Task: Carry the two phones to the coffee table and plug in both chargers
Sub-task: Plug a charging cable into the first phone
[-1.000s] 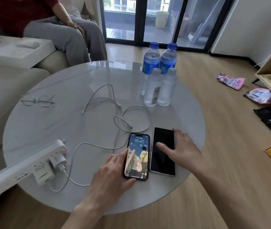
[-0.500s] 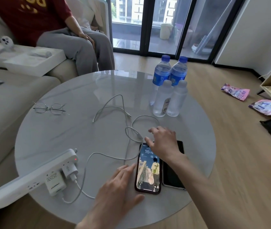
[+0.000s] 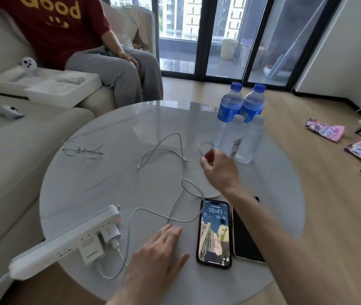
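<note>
1. Our right hand [image 3: 218, 167] pinches a cable [image 3: 204, 148] loop; left hand [image 3: 159, 249] lies flat, open.
2. Both phones [image 3: 214, 233] lie lengthwise on the tabletop [image 3: 109, 177], nearer us than the right hand, just right of the left.

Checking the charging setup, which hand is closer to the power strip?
Left. The left hand rests flat just right of the power strip; the right hand is farther, near the bottles.

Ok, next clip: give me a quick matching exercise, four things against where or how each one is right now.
Things:
1. lit phone
2. dark phone
3. glasses
4. right hand

States:
A. partly hidden under the forearm
B. pinching a cable loop
C. shows 16:41
D. folded open near the sofa side

Pairs: 1-C, 2-A, 3-D, 4-B
</note>
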